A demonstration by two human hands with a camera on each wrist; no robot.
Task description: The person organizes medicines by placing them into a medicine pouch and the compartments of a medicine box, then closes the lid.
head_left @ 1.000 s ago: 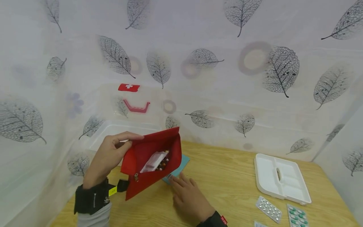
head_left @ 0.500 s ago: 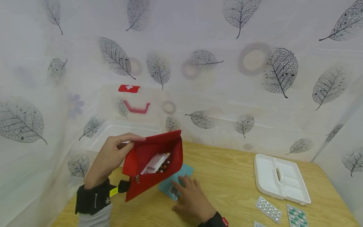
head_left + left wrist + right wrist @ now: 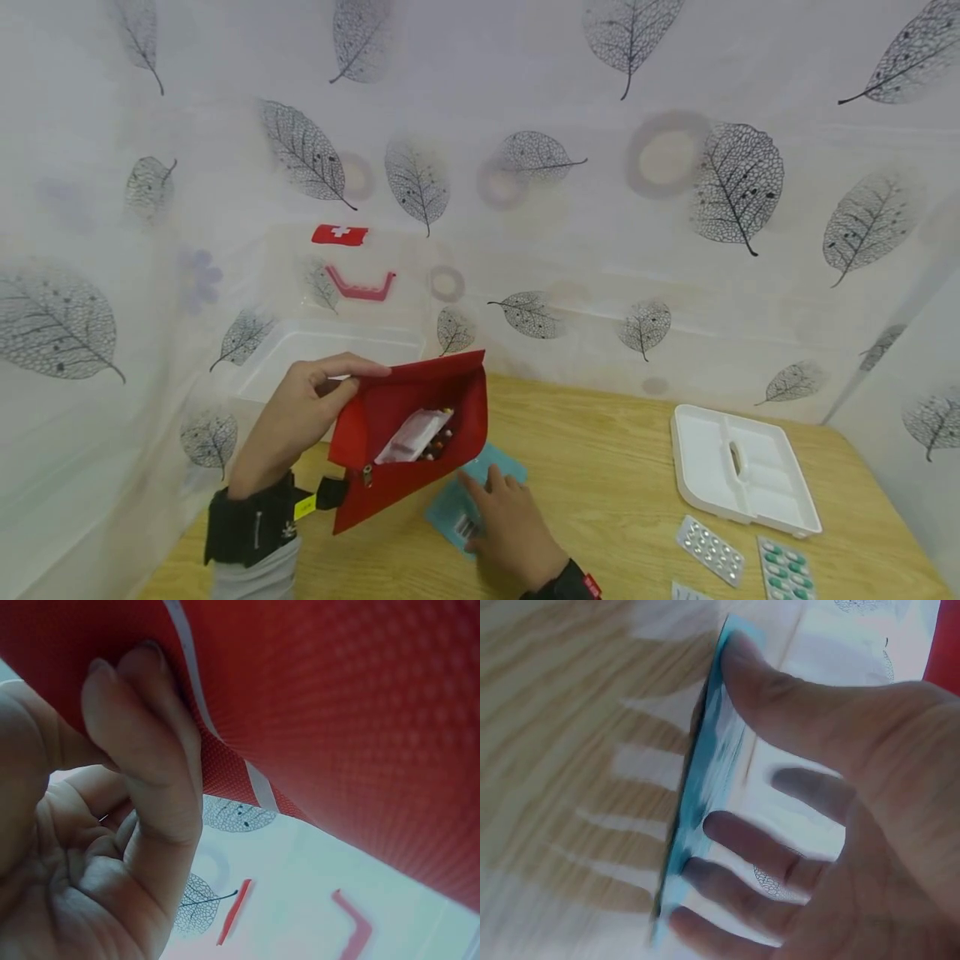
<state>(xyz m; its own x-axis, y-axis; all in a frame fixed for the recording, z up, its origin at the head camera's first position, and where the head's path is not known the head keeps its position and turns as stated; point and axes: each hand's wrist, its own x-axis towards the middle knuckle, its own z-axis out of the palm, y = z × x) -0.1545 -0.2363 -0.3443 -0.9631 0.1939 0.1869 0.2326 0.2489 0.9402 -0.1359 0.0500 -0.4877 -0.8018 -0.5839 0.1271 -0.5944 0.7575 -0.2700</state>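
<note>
A red zip pouch (image 3: pixel 397 496) tilts with its mouth toward me, held by my left hand (image 3: pixel 296 425) at the upper left edge. In the left wrist view, my fingers (image 3: pixel 142 727) press against its red fabric. Inside the pouch lie a white plastic packet (image 3: pixel 411 437) and several small brown pieces with pale tips (image 3: pixel 435 447). My right hand (image 3: pixel 517 533) is over a flat light-blue packet (image 3: pixel 450 510) on the table, partly behind the pouch. Seen from the right wrist, the fingers are spread and the thumb lies along the blue packet (image 3: pixel 705 761).
A white compartment tray (image 3: pixel 701 467) stands at the right. In front of it lie a silver blister pack (image 3: pixel 711 552), one with green-and-white capsules (image 3: pixel 786 570) and part of another (image 3: pixel 686 592). Behind the pouch is a translucent box (image 3: pixel 330 340) with a red handle (image 3: pixel 360 289).
The blue packet has slid out from behind the pouch toward the right front. My right hand has lifted its fingers and shifted over it. The pouch has moved slightly right and down.
</note>
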